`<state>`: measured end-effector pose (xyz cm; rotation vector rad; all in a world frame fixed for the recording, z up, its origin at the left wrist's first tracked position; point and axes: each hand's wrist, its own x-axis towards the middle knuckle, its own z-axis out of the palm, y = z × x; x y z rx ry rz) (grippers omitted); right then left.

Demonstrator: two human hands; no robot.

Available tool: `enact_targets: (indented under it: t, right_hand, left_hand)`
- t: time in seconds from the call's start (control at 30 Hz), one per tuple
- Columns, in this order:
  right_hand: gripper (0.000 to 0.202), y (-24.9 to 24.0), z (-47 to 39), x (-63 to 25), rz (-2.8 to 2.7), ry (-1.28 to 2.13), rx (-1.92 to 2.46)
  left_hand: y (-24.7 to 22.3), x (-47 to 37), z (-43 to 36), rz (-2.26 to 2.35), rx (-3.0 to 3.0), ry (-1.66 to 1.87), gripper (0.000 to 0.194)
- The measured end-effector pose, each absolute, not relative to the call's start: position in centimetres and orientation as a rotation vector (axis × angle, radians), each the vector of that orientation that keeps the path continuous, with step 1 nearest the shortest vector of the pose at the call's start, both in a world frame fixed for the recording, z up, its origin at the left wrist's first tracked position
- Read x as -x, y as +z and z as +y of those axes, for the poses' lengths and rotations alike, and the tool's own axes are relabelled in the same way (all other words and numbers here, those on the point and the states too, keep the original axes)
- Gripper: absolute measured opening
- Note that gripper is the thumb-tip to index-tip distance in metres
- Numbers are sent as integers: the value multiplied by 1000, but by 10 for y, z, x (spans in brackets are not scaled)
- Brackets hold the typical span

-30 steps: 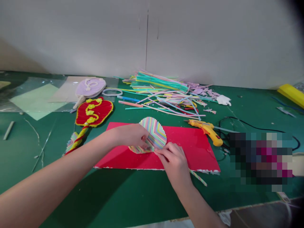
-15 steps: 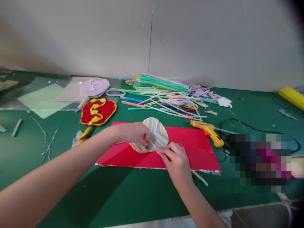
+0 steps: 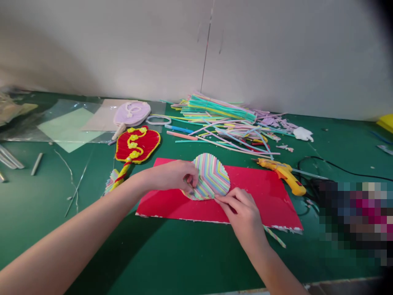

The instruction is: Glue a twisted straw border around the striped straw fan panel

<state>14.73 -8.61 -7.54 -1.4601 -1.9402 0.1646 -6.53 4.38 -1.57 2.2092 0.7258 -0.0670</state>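
Observation:
A round disc of pastel striped pipe cleaners (image 3: pixel 211 174) lies on a red board (image 3: pixel 264 196), its stripes meeting in chevrons. My left hand (image 3: pixel 179 176) is over its left side, fingers curled and pinched at the edge; the hand hides that part. At the lower edge, my right hand (image 3: pixel 242 207) pinches the disc's rim between thumb and fingertips. From beyond my right wrist a twisted pastel pipe-cleaner stick (image 3: pixel 274 237) pokes out past the board's front edge.
Behind lies a heap of loose pipe cleaners (image 3: pixel 221 108). A yellow glue gun (image 3: pixel 282 172) rests at the board's right corner, its cord trailing right. A red fan (image 3: pixel 138 145) and a lilac fan (image 3: pixel 132 113) lie left. Clear glue sticks (image 3: pixel 37 164) are farther left.
The view has shifted, so everything sits farther right. My left hand has drawn slightly towards the disc's left edge, uncovering more stripes. My right hand keeps its pinch at the lower rim.

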Motion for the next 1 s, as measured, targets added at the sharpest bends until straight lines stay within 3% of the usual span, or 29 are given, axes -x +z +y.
enact_targets:
  t: [0.33,0.57,1.0]
  right_hand:
    - [8,-77,-86,-148,-1944,156,1465]
    - [8,-79,-87,-148,-1935,143,1460]
    - [7,-78,-85,-147,-1927,128,1462]
  left_hand:
    - [-13,61,42,717,-2342,-87,8]
    - [-17,110,54,773,-2340,326,13]
    - [-32,114,30,478,-2801,464,27]
